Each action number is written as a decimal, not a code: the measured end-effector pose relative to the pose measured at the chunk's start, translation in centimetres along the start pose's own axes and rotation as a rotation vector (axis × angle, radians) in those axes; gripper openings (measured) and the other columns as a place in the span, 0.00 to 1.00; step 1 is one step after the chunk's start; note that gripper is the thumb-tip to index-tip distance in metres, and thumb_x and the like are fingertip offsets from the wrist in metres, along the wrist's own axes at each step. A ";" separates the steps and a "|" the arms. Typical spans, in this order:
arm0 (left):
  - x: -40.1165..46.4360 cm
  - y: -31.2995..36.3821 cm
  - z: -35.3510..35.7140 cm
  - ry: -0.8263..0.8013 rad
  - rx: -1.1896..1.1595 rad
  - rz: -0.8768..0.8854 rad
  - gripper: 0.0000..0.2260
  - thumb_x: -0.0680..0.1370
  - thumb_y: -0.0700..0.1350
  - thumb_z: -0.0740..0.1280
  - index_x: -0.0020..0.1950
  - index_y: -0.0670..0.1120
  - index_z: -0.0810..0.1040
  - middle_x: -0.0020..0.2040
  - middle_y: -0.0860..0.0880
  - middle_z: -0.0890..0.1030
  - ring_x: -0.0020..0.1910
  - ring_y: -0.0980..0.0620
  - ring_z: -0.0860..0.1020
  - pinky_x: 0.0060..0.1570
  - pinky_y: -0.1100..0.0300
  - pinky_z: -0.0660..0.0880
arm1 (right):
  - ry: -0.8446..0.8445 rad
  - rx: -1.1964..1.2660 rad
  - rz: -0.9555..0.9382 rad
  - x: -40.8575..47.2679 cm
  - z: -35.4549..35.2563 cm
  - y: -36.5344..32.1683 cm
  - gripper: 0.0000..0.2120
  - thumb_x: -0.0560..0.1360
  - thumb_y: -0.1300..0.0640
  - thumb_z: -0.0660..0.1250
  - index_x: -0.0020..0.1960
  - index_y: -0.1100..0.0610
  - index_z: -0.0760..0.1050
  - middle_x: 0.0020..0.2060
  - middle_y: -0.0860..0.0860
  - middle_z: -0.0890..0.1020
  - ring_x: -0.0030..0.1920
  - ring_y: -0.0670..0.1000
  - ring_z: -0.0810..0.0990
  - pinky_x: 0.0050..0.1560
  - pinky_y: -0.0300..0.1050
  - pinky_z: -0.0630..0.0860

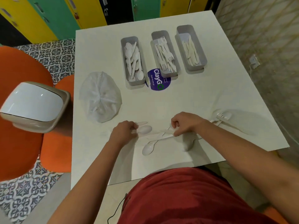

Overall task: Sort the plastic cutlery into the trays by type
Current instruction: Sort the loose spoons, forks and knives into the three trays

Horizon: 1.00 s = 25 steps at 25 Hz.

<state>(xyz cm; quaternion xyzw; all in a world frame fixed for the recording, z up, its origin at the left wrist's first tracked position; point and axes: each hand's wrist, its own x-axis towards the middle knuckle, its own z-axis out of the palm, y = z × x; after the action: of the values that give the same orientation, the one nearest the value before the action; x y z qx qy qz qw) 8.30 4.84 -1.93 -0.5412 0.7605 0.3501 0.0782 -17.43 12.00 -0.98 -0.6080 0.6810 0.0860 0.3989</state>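
Grey trays at the far side hold spoons (133,61), forks (165,54) and knives (191,50), while near, left hand (123,131) pinches a spoon (144,129) and right hand (184,124) grips mixed cutlery (160,135).

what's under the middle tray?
A round purple ClayGo sticker on the table pokes out from under the near end of the middle tray, which holds forks. The tray covers the sticker's far part, so the rest of its print is hidden.
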 end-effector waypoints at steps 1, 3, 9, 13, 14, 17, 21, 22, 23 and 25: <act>-0.1 -0.2 0.2 0.024 0.041 0.007 0.13 0.71 0.44 0.71 0.55 0.50 0.80 0.52 0.49 0.79 0.54 0.49 0.77 0.52 0.57 0.73 | 0.003 -0.035 -0.003 -0.1 0.2 0.1 0.10 0.63 0.52 0.73 0.40 0.50 0.74 0.35 0.43 0.71 0.40 0.48 0.73 0.40 0.42 0.70; -0.2 -0.3 0.6 0.064 0.079 0.014 0.13 0.72 0.44 0.69 0.56 0.50 0.80 0.53 0.48 0.79 0.55 0.47 0.77 0.53 0.55 0.71 | 0.040 -0.053 -0.003 -0.3 0.6 0.1 0.09 0.65 0.54 0.72 0.43 0.51 0.75 0.36 0.43 0.71 0.41 0.48 0.73 0.36 0.39 0.68; -0.1 0.0 0.8 0.108 0.161 0.034 0.12 0.75 0.47 0.66 0.57 0.51 0.80 0.54 0.48 0.80 0.56 0.46 0.75 0.52 0.55 0.65 | 0.161 -0.002 0.024 -1.0 1.3 -0.3 0.07 0.71 0.59 0.64 0.47 0.53 0.77 0.41 0.46 0.74 0.41 0.48 0.72 0.34 0.39 0.66; -0.3 0.1 0.7 0.132 0.024 0.027 0.10 0.75 0.48 0.68 0.54 0.49 0.82 0.52 0.48 0.81 0.54 0.46 0.78 0.54 0.54 0.71 | 0.205 0.101 0.060 -0.9 1.7 -0.4 0.05 0.72 0.59 0.63 0.45 0.51 0.75 0.41 0.47 0.75 0.40 0.49 0.73 0.33 0.37 0.66; -0.4 0.1 0.6 0.146 -0.016 0.026 0.09 0.75 0.48 0.68 0.53 0.48 0.82 0.51 0.47 0.82 0.53 0.46 0.78 0.53 0.54 0.72 | 0.217 0.126 0.074 -0.8 1.8 -0.3 0.06 0.73 0.59 0.62 0.46 0.53 0.76 0.41 0.48 0.76 0.40 0.50 0.73 0.33 0.37 0.66; -0.4 0.6 0.4 0.194 -0.068 0.023 0.07 0.77 0.46 0.64 0.49 0.45 0.81 0.49 0.46 0.83 0.50 0.44 0.79 0.49 0.54 0.73 | 0.246 0.126 0.092 -0.7 1.7 -0.2 0.10 0.76 0.60 0.58 0.50 0.55 0.77 0.43 0.49 0.76 0.41 0.52 0.74 0.37 0.41 0.68; 0.2 1.5 -0.2 0.218 -0.045 0.034 0.07 0.77 0.46 0.64 0.49 0.45 0.79 0.48 0.47 0.82 0.48 0.45 0.79 0.45 0.56 0.71 | 0.364 0.277 0.097 -0.5 1.0 -0.3 0.09 0.77 0.60 0.57 0.51 0.57 0.76 0.42 0.50 0.76 0.40 0.52 0.74 0.39 0.42 0.69; 0.4 1.6 -0.3 0.181 -0.030 0.023 0.06 0.75 0.47 0.66 0.49 0.46 0.79 0.49 0.49 0.82 0.49 0.46 0.79 0.45 0.57 0.71 | 0.383 0.323 0.092 -0.4 0.7 -0.3 0.08 0.77 0.60 0.58 0.51 0.57 0.76 0.42 0.50 0.76 0.39 0.52 0.73 0.37 0.42 0.68; 0.4 1.7 -0.3 0.124 -0.009 0.006 0.07 0.73 0.48 0.68 0.49 0.48 0.80 0.50 0.50 0.81 0.51 0.47 0.78 0.47 0.58 0.72 | 0.390 0.350 0.087 -0.3 0.4 -0.4 0.07 0.78 0.59 0.58 0.51 0.57 0.75 0.42 0.50 0.76 0.38 0.51 0.73 0.36 0.42 0.68; 0.4 1.9 0.0 0.021 0.087 -0.008 0.10 0.70 0.49 0.70 0.51 0.51 0.79 0.52 0.52 0.81 0.53 0.49 0.78 0.51 0.57 0.74 | 0.377 0.382 0.079 -0.2 -0.2 -0.3 0.06 0.78 0.59 0.59 0.51 0.57 0.74 0.43 0.51 0.77 0.33 0.49 0.72 0.33 0.40 0.67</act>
<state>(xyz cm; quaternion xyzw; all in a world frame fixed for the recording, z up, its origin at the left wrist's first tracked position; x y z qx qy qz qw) 6.43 4.89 -1.29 -0.5441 0.7736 0.3107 0.0949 -17.26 11.98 -0.60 -0.4999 0.7704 -0.1431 0.3688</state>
